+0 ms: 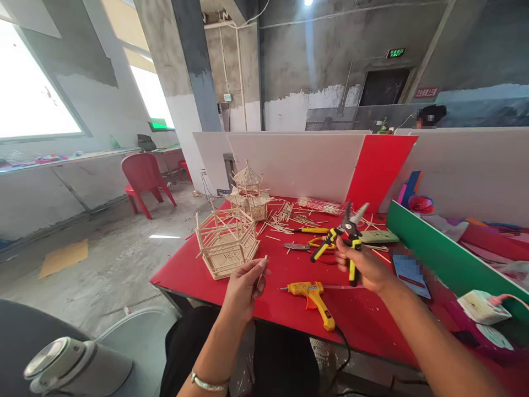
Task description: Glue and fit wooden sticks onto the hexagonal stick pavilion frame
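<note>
My left hand [246, 280] pinches a short thin wooden stick [266, 258] over the table's front edge, most of it hidden by my fingers. To the right, my right hand [363, 263] grips black-and-yellow snips [350, 225], raised above the table with their blades pointing up and parted. An open frame of wooden sticks [226, 256] stands just beyond my left hand. Behind it is a small tiered pagoda [248, 193] built from similar sticks. A yellow glue gun [314, 298] lies between my hands, closer to me, its nozzle pointing left.
Loose sticks [281, 219], scissors [298, 247] and a yellow-handled tool [314, 230] lie on the red table [273, 300]. A phone [411, 273] rests at right beside a green divider [446, 251]. White panels [293, 165] rise behind. A bucket [142, 325] stands on the floor at left.
</note>
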